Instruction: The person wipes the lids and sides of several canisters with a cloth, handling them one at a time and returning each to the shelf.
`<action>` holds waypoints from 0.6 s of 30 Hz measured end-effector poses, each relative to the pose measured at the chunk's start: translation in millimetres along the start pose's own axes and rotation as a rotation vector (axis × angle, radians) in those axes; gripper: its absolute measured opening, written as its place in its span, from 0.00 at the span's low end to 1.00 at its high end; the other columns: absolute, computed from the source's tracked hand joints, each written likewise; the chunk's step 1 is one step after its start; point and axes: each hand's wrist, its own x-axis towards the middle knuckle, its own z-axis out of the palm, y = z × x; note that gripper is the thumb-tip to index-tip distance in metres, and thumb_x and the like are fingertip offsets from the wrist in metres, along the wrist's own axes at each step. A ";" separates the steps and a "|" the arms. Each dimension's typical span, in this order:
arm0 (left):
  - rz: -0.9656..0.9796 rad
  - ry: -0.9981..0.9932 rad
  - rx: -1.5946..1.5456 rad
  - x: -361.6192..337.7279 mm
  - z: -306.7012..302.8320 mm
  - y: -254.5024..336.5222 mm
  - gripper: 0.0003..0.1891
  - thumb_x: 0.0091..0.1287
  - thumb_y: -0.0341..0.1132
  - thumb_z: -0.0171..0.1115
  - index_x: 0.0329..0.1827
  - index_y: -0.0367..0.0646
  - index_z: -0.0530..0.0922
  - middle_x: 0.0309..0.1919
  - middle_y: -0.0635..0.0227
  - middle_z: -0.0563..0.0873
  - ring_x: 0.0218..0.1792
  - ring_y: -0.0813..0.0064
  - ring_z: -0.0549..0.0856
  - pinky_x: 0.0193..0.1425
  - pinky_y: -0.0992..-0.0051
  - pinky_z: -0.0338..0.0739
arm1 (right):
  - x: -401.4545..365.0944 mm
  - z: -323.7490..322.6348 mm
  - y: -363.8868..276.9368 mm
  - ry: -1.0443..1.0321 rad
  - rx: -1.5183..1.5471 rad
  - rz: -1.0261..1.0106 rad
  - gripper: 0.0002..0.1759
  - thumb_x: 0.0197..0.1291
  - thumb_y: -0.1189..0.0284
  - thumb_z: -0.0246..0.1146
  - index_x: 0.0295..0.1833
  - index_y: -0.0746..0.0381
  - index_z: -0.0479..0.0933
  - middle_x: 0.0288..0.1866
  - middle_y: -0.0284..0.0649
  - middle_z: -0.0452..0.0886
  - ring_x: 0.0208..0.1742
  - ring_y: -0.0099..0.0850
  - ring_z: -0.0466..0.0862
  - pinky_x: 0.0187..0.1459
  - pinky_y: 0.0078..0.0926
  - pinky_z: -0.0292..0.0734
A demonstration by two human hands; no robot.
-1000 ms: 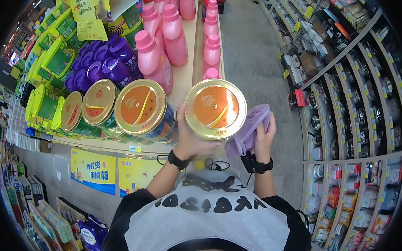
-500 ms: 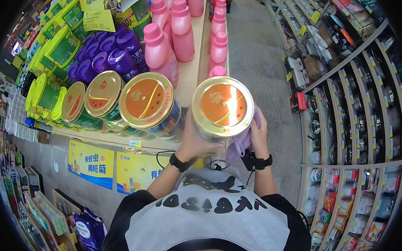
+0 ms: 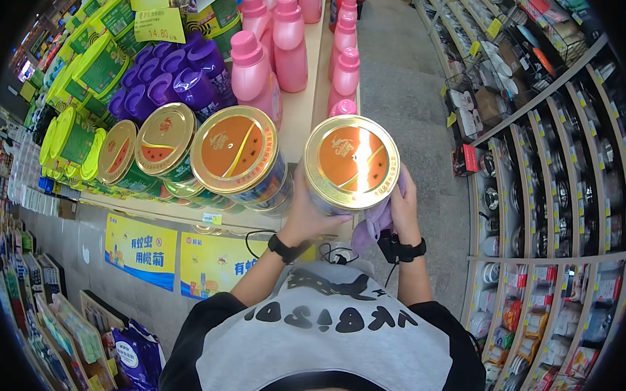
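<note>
A round tin [image 3: 351, 162] with a gold rim and an orange lid is between my two hands, over the front corner of the display shelf. My left hand [image 3: 309, 215] is wrapped round its left side, with the fingers partly hidden by the tin. On the right side, my right hand [image 3: 406, 209] grips the tin and also holds a purple cloth [image 3: 374, 225], which hangs below the tin. Left of my left hand stands a similar tin [image 3: 234, 151], with more tins in a row beside it.
Pink bottles [image 3: 290, 49], purple-capped bottles [image 3: 169, 75] and green tubs [image 3: 100, 67] stand on the shelf [image 3: 299, 117] behind the tins. Yellow posters [image 3: 140, 251] hang on its front. Stocked racks [image 3: 540, 186] line the right side across the aisle [image 3: 430, 124].
The view has shifted slightly. The held tin has turned a little, its lid marks now pointing another way, and both hands still hold it.
</note>
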 end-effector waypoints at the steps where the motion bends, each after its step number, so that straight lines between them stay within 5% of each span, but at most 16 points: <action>1: 0.002 0.003 -0.007 0.5 0.1 -0.4 0.71 0.37 0.41 0.88 0.81 0.37 0.45 0.74 0.51 0.60 0.76 0.57 0.63 0.80 0.58 0.58 | 0.1 -1.4 0.2 0.002 -0.026 -0.014 0.22 0.73 0.76 0.52 0.70 0.70 0.70 0.64 0.44 0.79 0.66 0.30 0.77 0.68 0.28 0.69; 13: -0.007 0.022 0.036 3.9 -5.7 -4.9 0.73 0.32 0.45 0.90 0.80 0.37 0.48 0.72 0.53 0.63 0.75 0.56 0.65 0.79 0.58 0.60 | -0.2 10.2 -44.0 0.172 -0.083 -0.264 0.19 0.71 0.76 0.60 0.65 0.71 0.74 0.59 0.42 0.82 0.60 0.28 0.81 0.63 0.27 0.74; 18: 0.002 0.032 0.048 4.0 -3.9 -3.5 0.72 0.32 0.44 0.90 0.80 0.38 0.48 0.71 0.54 0.64 0.74 0.55 0.65 0.79 0.58 0.60 | -3.0 7.0 7.9 0.133 0.035 -0.034 0.19 0.73 0.76 0.57 0.65 0.71 0.75 0.58 0.41 0.83 0.60 0.27 0.81 0.62 0.26 0.74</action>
